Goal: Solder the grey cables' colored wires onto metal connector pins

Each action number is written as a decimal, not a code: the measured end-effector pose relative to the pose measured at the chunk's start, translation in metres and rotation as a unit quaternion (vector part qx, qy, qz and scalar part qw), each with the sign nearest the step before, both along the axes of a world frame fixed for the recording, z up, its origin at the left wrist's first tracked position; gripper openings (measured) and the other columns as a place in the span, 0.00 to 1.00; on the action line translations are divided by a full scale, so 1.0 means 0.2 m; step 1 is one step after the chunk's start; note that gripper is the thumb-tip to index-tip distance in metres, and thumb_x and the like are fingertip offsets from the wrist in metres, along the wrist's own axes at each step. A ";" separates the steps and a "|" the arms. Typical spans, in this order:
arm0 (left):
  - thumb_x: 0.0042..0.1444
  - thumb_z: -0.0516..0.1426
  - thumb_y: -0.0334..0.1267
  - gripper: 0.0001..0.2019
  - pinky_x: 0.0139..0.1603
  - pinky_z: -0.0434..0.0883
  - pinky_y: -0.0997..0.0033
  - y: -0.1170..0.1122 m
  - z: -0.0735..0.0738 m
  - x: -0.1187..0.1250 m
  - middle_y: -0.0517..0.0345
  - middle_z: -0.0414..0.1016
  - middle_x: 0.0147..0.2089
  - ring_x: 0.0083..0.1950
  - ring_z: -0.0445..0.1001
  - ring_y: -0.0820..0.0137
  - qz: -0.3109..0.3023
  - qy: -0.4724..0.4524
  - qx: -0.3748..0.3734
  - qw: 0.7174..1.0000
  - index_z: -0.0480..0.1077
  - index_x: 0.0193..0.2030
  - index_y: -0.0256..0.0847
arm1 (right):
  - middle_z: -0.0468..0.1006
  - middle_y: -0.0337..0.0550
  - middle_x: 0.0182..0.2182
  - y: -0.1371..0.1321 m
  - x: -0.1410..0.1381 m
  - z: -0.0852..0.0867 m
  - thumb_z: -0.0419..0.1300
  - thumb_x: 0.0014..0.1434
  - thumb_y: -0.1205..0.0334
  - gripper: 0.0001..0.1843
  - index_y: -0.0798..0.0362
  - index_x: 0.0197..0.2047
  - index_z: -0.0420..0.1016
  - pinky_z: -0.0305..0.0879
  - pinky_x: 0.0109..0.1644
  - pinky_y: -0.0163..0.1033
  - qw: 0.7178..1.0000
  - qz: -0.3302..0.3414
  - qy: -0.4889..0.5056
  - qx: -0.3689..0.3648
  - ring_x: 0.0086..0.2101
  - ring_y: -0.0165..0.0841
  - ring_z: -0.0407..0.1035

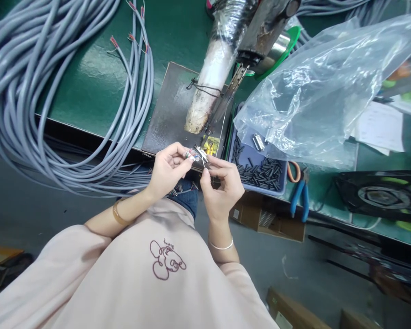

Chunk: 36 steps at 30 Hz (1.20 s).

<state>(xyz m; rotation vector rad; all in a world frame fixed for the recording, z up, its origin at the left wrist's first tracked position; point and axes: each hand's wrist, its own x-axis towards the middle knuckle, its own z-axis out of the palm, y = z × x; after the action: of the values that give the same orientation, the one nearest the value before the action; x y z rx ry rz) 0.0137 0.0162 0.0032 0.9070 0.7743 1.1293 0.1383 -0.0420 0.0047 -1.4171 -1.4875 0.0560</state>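
My left hand (169, 170) is closed, its thumb and fingers pinching thin coloured wires (191, 154) beside a small multi-pin connector (201, 154). Close on the right, my right hand (223, 183) is also closed, thumb against fingers, on what looks like a thin white wire (204, 161) at the connector. The fingers hide part of what they hold. Just beyond the fingertips, a yellow block (211, 145) sits on the dark metal plate (164, 107). Above it, a slotted metal tool (231, 89) points down beside a plastic-wrapped white tube (210, 68).
Grey cables (17, 87) lie coiled at left, several with stripped red ends. A blue tray (256, 160) of small black sleeves stands at right, partly under a clear plastic bag (301, 91). Blue-handled pliers (299, 196), a black fan (380, 196) and a green-rimmed spool (282, 48) are farther right.
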 end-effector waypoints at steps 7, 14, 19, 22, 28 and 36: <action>0.48 0.64 0.29 0.10 0.20 0.60 0.85 0.03 0.00 0.04 0.62 0.74 0.32 0.20 0.61 0.86 0.039 0.003 0.041 0.998 0.66 0.27 0.37 | 0.85 0.41 0.41 0.04 0.01 0.01 0.64 0.59 0.73 0.09 0.49 0.34 0.71 0.80 0.45 0.39 0.999 -0.002 -0.033 0.022 0.42 0.32 0.81; 0.48 0.63 0.30 0.08 0.20 0.59 0.84 0.05 0.02 0.04 0.63 0.73 0.31 0.20 0.60 0.86 0.050 0.021 0.051 0.997 0.66 0.26 0.38 | 0.85 0.40 0.41 0.05 0.02 0.01 0.66 0.58 0.74 0.10 0.49 0.35 0.73 0.80 0.46 0.39 0.999 0.004 -0.038 0.031 0.43 0.32 0.80; 0.49 0.63 0.30 0.08 0.20 0.60 0.84 0.05 0.04 0.03 0.63 0.74 0.31 0.21 0.60 0.86 0.049 0.025 0.058 0.997 0.66 0.27 0.38 | 0.85 0.40 0.42 0.06 0.01 0.03 0.66 0.58 0.73 0.09 0.49 0.36 0.73 0.81 0.45 0.40 0.998 -0.004 -0.046 0.033 0.42 0.33 0.81; 0.47 0.63 0.29 0.08 0.19 0.59 0.85 0.05 0.03 0.03 0.63 0.73 0.32 0.21 0.60 0.86 0.049 0.032 0.040 0.997 0.65 0.26 0.37 | 0.85 0.40 0.43 0.05 0.01 0.03 0.66 0.58 0.73 0.10 0.49 0.35 0.72 0.81 0.45 0.39 0.998 0.006 -0.061 0.032 0.43 0.33 0.81; 0.47 0.62 0.30 0.07 0.19 0.59 0.84 0.03 0.02 0.01 0.62 0.74 0.32 0.20 0.60 0.87 0.036 0.044 0.034 0.998 0.66 0.26 0.37 | 0.85 0.41 0.42 0.03 0.01 0.01 0.65 0.60 0.71 0.08 0.49 0.35 0.71 0.80 0.43 0.39 0.999 0.009 -0.048 0.015 0.42 0.32 0.81; 0.47 0.62 0.31 0.05 0.22 0.61 0.83 0.03 0.02 0.01 0.60 0.75 0.31 0.23 0.64 0.83 0.044 0.084 0.047 0.994 0.69 0.25 0.37 | 0.85 0.39 0.39 0.05 0.01 0.02 0.66 0.59 0.72 0.08 0.50 0.34 0.73 0.78 0.45 0.39 0.999 0.002 -0.029 0.021 0.40 0.31 0.81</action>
<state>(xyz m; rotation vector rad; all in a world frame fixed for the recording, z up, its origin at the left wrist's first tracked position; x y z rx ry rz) 0.0156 0.0215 0.0080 1.0662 0.9122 1.1850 0.1409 -0.0311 0.0093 -1.3922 -1.5312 -0.0148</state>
